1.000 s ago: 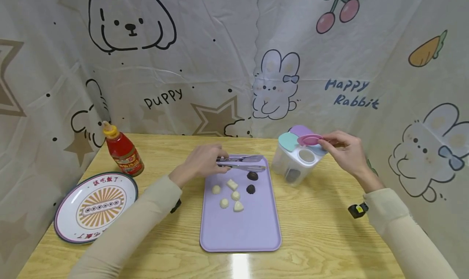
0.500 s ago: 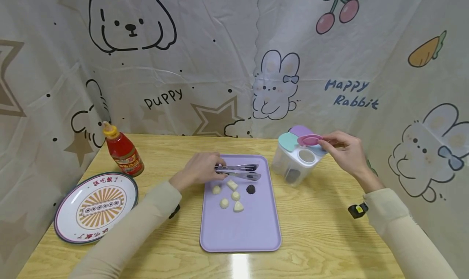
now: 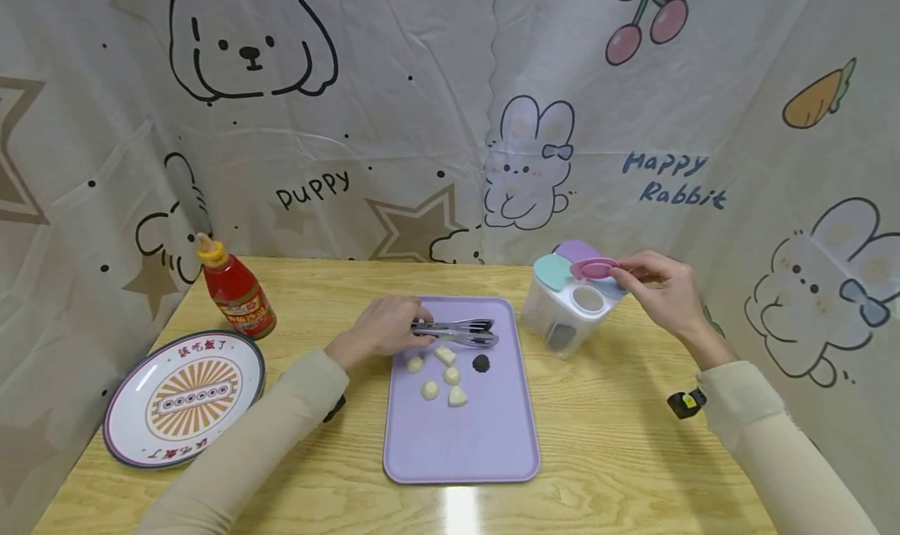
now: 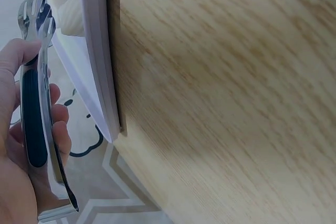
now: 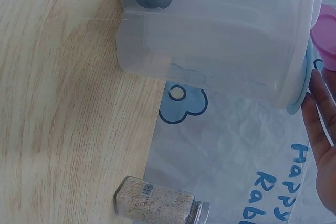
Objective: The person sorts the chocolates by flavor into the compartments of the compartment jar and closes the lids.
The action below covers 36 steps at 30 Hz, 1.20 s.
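Note:
In the head view, my left hand (image 3: 387, 326) grips metal tongs (image 3: 450, 333) with dark handle insets over the far end of a lilac tray (image 3: 460, 445). A dark piece shows around the tong tips. Nearby on the tray lie a dark chocolate-like piece (image 3: 481, 363) and several cream-white pieces (image 3: 452, 376). To the right, my right hand (image 3: 657, 293) pinches a raised pink lid (image 3: 596, 268) on a clear container (image 3: 541, 316). Beneath that lid is a round opening (image 3: 588, 298), and a dark piece (image 3: 562, 337) lies inside the container.
A red sauce bottle (image 3: 242, 297) with a yellow cap stands at the back left, behind a white patterned plate (image 3: 126, 422). In the right wrist view, a jar of pale flakes (image 5: 157, 200) stands beyond the container. Printed cloth (image 3: 394, 129) encloses the wooden table.
My left hand and the tongs have moved slightly toward me and left; the tong tips have come over the rear dark piece and drawn closer together. The right hand and lid have stayed put.

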Available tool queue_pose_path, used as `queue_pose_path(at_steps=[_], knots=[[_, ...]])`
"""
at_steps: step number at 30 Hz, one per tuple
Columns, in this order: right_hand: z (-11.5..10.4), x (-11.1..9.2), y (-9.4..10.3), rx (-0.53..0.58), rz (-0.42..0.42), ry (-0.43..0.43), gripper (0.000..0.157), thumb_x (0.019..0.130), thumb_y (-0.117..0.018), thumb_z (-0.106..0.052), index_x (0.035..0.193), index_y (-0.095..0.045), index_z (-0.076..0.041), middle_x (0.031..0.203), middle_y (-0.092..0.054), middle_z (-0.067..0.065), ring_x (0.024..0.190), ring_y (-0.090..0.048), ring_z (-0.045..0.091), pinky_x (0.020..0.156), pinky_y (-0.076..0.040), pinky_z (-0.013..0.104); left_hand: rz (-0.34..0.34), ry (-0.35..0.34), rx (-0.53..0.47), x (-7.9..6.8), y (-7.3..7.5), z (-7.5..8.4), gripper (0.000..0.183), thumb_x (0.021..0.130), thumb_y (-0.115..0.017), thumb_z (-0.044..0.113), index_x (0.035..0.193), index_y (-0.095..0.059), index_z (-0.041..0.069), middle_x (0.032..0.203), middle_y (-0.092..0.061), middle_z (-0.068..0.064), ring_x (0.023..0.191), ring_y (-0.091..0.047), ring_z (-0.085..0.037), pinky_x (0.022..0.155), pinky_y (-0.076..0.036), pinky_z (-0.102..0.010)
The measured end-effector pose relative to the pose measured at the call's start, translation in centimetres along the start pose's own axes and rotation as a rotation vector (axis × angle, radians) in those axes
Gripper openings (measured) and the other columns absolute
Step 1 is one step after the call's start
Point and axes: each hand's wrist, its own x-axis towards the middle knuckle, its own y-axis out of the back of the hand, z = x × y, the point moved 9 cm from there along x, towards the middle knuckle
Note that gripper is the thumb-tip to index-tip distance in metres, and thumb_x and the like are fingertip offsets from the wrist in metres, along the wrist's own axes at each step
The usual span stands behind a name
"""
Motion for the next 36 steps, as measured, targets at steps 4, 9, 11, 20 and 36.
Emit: queue_pose_path(at_steps=[4,9,11,20,36], knots=[[0.0,0.0,0.0,-0.002,-0.001,-0.001,0.016,0.088,-0.08,0.004,0.103,-0.08,-0.003,0.096,-0.068,-0.03,0.081,-0.061,-0.013,0.076,-0.048,0.003,0.003,-0.011,0.004,0.1,-0.1,0.1,0.034,0.091,-0.08,0.039,0.116,-0.081,0.016,0.099,-0.07,0.001,0.071,-0.051,-0.01,0.063,-0.042,-0.023],[-0.1,0.0,0.0,-0.006,0.002,0.003,0.017,0.088,-0.08,0.005,0.102,-0.08,-0.003,0.096,-0.069,-0.027,0.081,-0.061,-0.012,0.075,-0.048,0.004,0.003,-0.015,0.002,0.1,-0.1,0.3,0.034,0.092,-0.08,0.038,0.117,-0.081,0.016,0.1,-0.071,0.0,0.072,-0.052,-0.009,0.064,-0.043,-0.024],[-0.1,0.0,0.0,-0.005,0.002,0.005,0.017,0.088,-0.08,0.005,0.102,-0.08,-0.003,0.096,-0.069,-0.026,0.081,-0.061,-0.012,0.075,-0.048,0.004,0.0,-0.013,0.003,0.0,0.0,0.3,0.034,0.092,-0.08,0.038,0.117,-0.081,0.016,0.098,-0.07,0.001,0.071,-0.051,-0.01,0.063,-0.042,-0.024],[-0.2,0.1,-0.1,0.005,0.001,-0.001,0.016,0.088,-0.08,0.005,0.102,-0.08,-0.003,0.096,-0.068,-0.03,0.081,-0.061,-0.012,0.076,-0.048,0.003,0.021,-0.001,0.008,-0.4,0.0,-0.1,0.034,0.092,-0.08,0.039,0.118,-0.081,0.017,0.098,-0.068,0.0,0.069,-0.047,-0.009,0.06,-0.037,-0.022],[-0.2,0.0,-0.1,-0.004,-0.001,-0.016,0.015,0.089,-0.079,0.003,0.103,-0.08,-0.003,0.095,-0.066,-0.031,0.08,-0.062,-0.012,0.075,-0.049,0.004,0.094,-0.008,-0.013,-1.2,1.6,0.0,0.033,0.09,-0.081,0.038,0.116,-0.082,0.017,0.101,-0.071,-0.002,0.067,-0.049,-0.009,0.056,-0.038,-0.022]])
